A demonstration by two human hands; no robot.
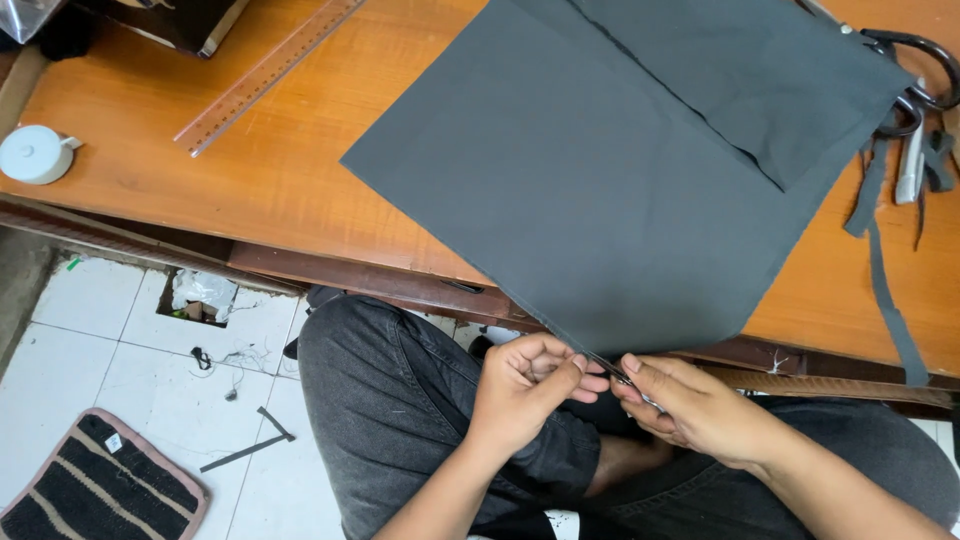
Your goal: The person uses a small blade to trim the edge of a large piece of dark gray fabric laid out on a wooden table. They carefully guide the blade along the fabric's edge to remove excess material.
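Dark grey fabric sheet (620, 170) hangs off the near edge of the wooden table (300, 170), its corner pinched shut between my left hand (525, 385) and right hand (690, 405) fingers, probably needing steady tension next.

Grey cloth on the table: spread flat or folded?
Spread flat: the grey cloth lies open across the table, one corner hanging over the edge, with a second piece on top.

Bright, even light, soft shadows, sharp focus, slight wide-angle bending at edges
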